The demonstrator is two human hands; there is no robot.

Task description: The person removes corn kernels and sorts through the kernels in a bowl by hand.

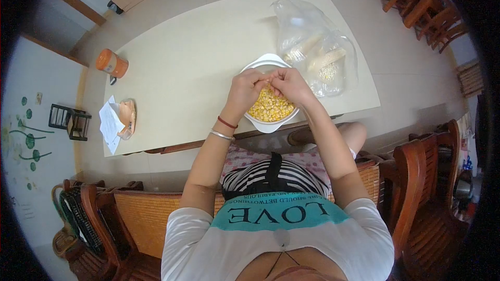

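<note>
Above a white two-handled bowl point(269, 127), my left hand point(246, 90) and my right hand point(292, 85) meet with their fingertips pinched together. What sits between the fingers is too small and covered to make out. Loose yellow corn kernels point(272, 108) lie heaped in the bowl, directly below my hands; the hands hide part of its far side. Right of the bowl lies a clear plastic bag point(297, 18), with pale stripped corn cobs point(328, 59) in or on it.
The bowl stands near the front edge of a cream table point(192, 57). An orange canister point(112, 63), white papers point(110, 125) and an orange-and-clear package point(127, 117) are at the table's left. Wooden chairs point(411, 192) flank my seat.
</note>
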